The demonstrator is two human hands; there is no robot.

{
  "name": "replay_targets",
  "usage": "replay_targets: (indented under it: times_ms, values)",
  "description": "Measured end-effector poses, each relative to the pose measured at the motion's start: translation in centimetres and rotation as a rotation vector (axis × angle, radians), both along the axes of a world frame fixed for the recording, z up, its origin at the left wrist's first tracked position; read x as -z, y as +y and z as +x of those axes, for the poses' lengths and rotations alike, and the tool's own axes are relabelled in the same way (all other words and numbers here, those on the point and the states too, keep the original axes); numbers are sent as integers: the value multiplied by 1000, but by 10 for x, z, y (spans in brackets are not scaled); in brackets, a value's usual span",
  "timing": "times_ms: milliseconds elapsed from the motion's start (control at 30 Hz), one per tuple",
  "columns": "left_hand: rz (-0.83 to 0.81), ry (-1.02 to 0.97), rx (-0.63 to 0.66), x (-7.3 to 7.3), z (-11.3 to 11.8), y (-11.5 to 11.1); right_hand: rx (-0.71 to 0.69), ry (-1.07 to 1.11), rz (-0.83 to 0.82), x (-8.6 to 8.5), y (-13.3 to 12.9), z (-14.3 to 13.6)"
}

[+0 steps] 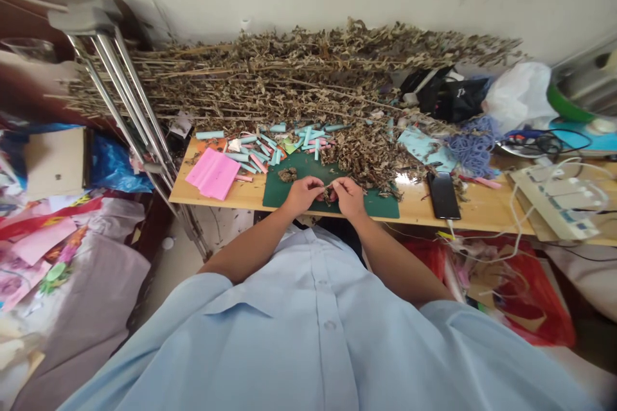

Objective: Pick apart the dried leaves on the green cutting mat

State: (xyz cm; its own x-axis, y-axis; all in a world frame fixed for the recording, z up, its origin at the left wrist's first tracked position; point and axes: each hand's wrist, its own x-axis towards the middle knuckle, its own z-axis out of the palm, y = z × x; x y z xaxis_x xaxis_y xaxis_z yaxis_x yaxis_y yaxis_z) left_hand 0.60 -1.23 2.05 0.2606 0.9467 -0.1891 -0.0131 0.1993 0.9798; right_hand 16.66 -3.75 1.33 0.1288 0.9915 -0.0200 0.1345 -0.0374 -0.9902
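My left hand (306, 194) and my right hand (348, 196) meet over the front edge of a green cutting mat (380, 207). Fingers of both hands are closed in a pinch on a small bit of dried leaf (328, 195) between them. Just beyond my left hand, a small clump of dried leaves (288, 174) lies on the mat. A larger heap of crumbled dried leaves (371, 154) spreads past my right hand. Blue and pink paper rolls (260, 149) are scattered at the mat's back left, beside a stack of pink paper sheets (213, 173).
Long dried plant stalks (250, 77) lie along the wall. Metal crutches (126, 90) lean at the left. Rightward are a phone (444, 196) with a cable, blue-purple yarn (475, 144), a power strip (554, 196) and a white plastic bag (518, 93).
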Motion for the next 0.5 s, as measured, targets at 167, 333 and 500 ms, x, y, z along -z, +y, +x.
replay_targets:
  times_ms: [167,333,500]
  values:
    - [14,-26,-16,-1,1,0,42,85,-17,5,3,1]
    - [40,-36,0,-1,3,-1,3,-17,9,1,3,2]
    - [81,44,-7,-5,5,-1,-20,-43,12,1,2,1]
